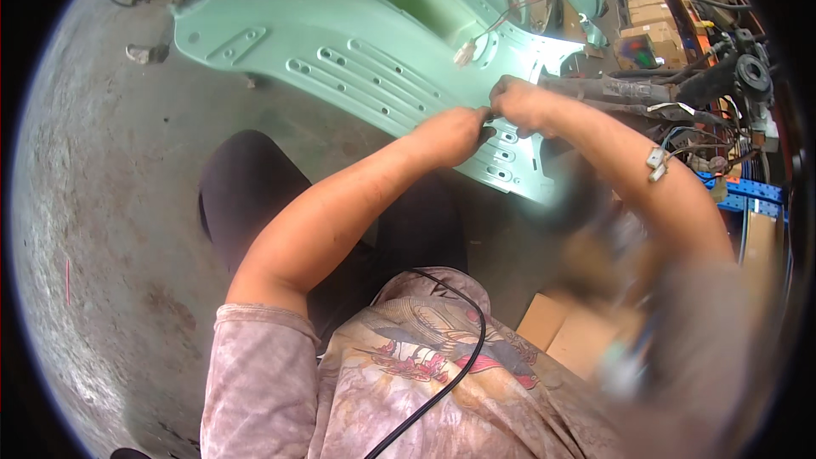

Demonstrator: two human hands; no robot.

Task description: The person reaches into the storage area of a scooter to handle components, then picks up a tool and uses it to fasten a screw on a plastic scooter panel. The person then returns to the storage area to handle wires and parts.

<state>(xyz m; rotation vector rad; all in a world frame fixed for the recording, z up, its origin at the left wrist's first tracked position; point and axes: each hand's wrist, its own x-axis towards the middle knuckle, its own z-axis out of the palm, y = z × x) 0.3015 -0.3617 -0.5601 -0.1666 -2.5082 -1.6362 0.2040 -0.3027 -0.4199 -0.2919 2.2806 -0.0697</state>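
Note:
A mint-green scooter body panel (pixel 280 13), with slots and round holes along its floorboard, lies across the upper middle in front of me. My left hand (pixel 456 136) is closed at the slotted near right part of the panel, its fingertips pinched together. Right beside it, nearly touching, my right hand (pixel 520 106) is curled shut over the same part. Something small and dark shows between the two hands, but my fingers hide what it is. A white wire connector (pixel 465 53) on a thin cable rests on the panel just beyond my hands.
To the right stands a dark scooter frame (pixel 705 85) with loose wiring and a connector (pixel 656 161) close to my right forearm. Shelves with cardboard boxes (pixel 650 25) are behind it. Flat cardboard (pixel 569 340) lies at lower right. A small block (pixel 146 53) sits on the concrete floor at left.

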